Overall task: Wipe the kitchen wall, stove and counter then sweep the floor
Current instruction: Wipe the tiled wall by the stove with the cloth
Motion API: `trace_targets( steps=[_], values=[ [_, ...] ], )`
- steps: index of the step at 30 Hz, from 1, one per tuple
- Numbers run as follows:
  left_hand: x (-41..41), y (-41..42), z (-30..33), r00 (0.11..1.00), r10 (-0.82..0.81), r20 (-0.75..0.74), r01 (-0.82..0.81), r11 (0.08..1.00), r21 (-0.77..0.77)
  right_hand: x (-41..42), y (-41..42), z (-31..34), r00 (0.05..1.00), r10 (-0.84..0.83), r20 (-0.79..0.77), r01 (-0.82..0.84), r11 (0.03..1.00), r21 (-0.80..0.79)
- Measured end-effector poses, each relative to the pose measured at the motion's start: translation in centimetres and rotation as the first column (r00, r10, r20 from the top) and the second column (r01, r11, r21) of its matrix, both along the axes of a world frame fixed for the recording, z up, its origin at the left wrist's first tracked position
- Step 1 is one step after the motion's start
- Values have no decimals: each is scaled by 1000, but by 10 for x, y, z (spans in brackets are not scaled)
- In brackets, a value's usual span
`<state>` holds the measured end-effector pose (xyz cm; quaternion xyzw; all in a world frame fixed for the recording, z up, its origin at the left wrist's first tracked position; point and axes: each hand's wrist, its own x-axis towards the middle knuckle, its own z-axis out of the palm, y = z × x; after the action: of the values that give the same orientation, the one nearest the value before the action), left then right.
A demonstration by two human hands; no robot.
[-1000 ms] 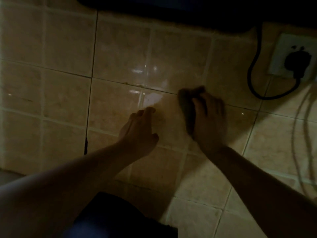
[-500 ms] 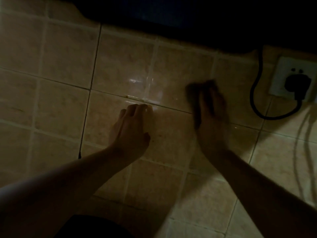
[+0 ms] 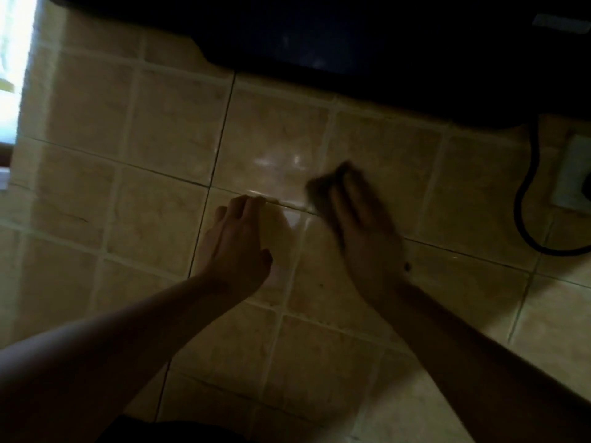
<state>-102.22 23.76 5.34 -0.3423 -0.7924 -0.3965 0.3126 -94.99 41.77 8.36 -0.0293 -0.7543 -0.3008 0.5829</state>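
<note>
A beige tiled kitchen wall [image 3: 166, 139] fills the dim view. My right hand [image 3: 361, 231] presses a dark cloth [image 3: 323, 187] flat against a tile; the hand is blurred by motion, and the cloth shows only past the fingertips. My left hand [image 3: 236, 241] lies on the wall just left of it, fingers straight and together, holding nothing. The two hands are a short gap apart. A glossy reflection sits on the tile above and between them.
A dark overhead unit [image 3: 383, 43] spans the top. A black cable [image 3: 527, 199] loops down to a white wall socket [image 3: 575, 177] at the right edge. Bright window light [image 3: 12, 59] shows at the far left. A dark shape [image 3: 179, 433] lies at the bottom.
My right hand and the cloth have rubbed up and sideways across the tile. The left hand's fingers have flattened on the wall. The view has swung left, pushing the socket to the right edge.
</note>
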Motion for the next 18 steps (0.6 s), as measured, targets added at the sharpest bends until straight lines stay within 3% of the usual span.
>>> trace_targets(
  steps=[2, 3, 6, 9, 14, 16, 18],
  values=[
    [-7, -7, 2, 1000, 6, -1, -6, 1000, 8, -9, -15, 18, 993, -23, -115, 4, 987, -164],
    [-9, -10, 0, 1000, 5, 2, -5, 1000, -1, -15, -21, 15, 992, -42, -116, 24, 988, -150],
    [-18, -24, -11, 1000, 3, -3, -3, 999, -39, -35, -32, -36, 984, 6, 179, -29, 991, 128],
    [-29, -39, -18, 1000, 15, -3, -15, 998, -69, -38, -34, -57, 935, 36, 353, -113, 973, 201],
    [-54, -60, -12, 998, 44, 36, -41, 995, -94, -63, -62, 11, 999, -24, 24, 25, 1000, -15],
    [-62, -66, -14, 998, 42, 39, -38, 994, -107, -76, -71, 1, 999, -35, 31, 35, 999, -9],
    [-67, -74, -18, 998, 48, 48, -42, 992, -123, -87, -72, -31, 982, -29, 189, 1, 989, 148]
  ],
)
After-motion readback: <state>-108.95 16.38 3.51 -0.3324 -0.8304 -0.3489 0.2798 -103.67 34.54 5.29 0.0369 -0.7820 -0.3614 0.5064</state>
